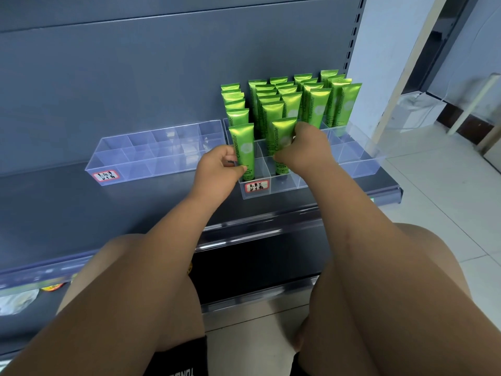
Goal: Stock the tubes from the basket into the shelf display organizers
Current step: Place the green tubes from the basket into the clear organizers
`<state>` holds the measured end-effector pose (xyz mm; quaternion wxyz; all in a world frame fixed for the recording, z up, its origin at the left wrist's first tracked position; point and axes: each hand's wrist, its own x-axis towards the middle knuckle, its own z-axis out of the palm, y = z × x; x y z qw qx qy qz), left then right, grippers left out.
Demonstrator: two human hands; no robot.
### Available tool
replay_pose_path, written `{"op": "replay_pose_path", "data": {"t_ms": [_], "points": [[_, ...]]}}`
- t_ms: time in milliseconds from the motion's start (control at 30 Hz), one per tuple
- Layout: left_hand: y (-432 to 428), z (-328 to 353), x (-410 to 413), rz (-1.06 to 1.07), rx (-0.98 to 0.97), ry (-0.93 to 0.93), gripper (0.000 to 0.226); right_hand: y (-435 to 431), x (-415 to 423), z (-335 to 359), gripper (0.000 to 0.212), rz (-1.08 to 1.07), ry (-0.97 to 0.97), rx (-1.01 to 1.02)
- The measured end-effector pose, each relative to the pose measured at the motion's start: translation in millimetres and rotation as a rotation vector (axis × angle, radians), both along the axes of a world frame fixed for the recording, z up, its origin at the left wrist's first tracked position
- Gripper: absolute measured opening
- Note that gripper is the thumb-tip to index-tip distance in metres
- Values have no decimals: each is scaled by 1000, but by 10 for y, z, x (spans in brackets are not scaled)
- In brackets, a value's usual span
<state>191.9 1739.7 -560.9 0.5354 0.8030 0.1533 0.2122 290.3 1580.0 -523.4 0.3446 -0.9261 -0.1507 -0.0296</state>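
Note:
A clear divided organizer (360,164) stands on the grey shelf, its back compartments filled with several upright green Chamomile tubes (320,104). My left hand (217,169) pinches a green tube (242,147) standing in the front left compartment. My right hand (306,150) grips another green tube (280,139) upright in the compartment beside it. A second clear organizer (130,156), holding nothing, sits to the left. The basket is out of view.
The grey shelf (67,207) has a clear price rail along its front edge. Red-bordered labels (257,186) mark both organizers. My knees are low in front of the shelf. White tiled floor and a white wall lie to the right.

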Motion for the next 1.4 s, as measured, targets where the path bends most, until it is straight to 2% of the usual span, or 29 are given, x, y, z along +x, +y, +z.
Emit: {"op": "replay_pose_path", "data": {"t_ms": [100,333,533,600,700,767,900,1033,1200,1400], "points": [[-24,12,-12,2,4,0,35,-3,-20,14,25,-1,13,17],[-22,-14,-6,27,29,20,24,-13,-63,47,31,-4,31,43],[-3,-3,-39,72,147,47,24,-40,-208,64,36,-13,-30,-34],[8,38,-92,111,246,44,31,-58,-278,66,47,-27,-83,-62],[31,129,-211,153,365,64,44,-102,-407,100,80,-52,-161,-95],[43,189,-307,167,428,76,47,-133,-499,130,91,-41,-208,-86],[77,330,-533,230,589,107,52,-124,-708,169,81,-1,-354,-39],[178,443,-839,413,863,123,66,91,-996,168,71,61,-469,-72],[369,503,-1457,563,951,176,73,580,-1420,144,70,293,-482,-51],[826,445,-2603,768,993,292,77,1310,-2253,270,63,608,-470,-9]]}}
